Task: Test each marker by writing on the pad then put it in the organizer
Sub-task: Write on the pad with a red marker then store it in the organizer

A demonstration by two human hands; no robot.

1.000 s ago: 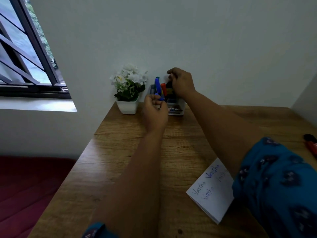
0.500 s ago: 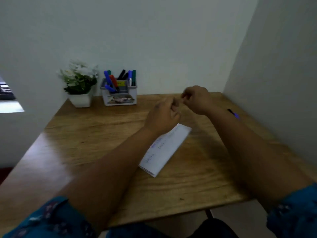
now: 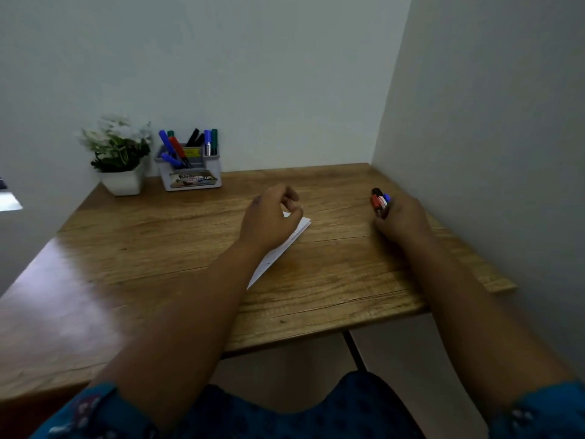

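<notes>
Half a second ago your two hands met over the middle of the tabletop (image 3: 164,236); now they are well apart. Your left hand (image 3: 272,217) hovers over the pad (image 3: 285,245) with its fingers loosely curled and holding nothing. Your right hand (image 3: 402,217) has gone out toward the right edge, where it grips a small bunch of markers (image 3: 380,202): a red one, a blue one and a dark one stick out past the fingers. A second ago both hands were at the organizer (image 3: 190,172) in the far left corner.

At that far left corner a white pot of white flowers (image 3: 122,153) stands against the wall, and the organizer sits just beside it on its right. In its left compartment lean blue markers, a red one and a green one; I cannot tell exactly how many. The right compartment holds black markers tilted left, plus a blue one and a green one standing upright. A printed label covers the front wall.

The pad lies near the middle of the tabletop, mostly hidden under your left hand and forearm, its far corner showing.
</notes>
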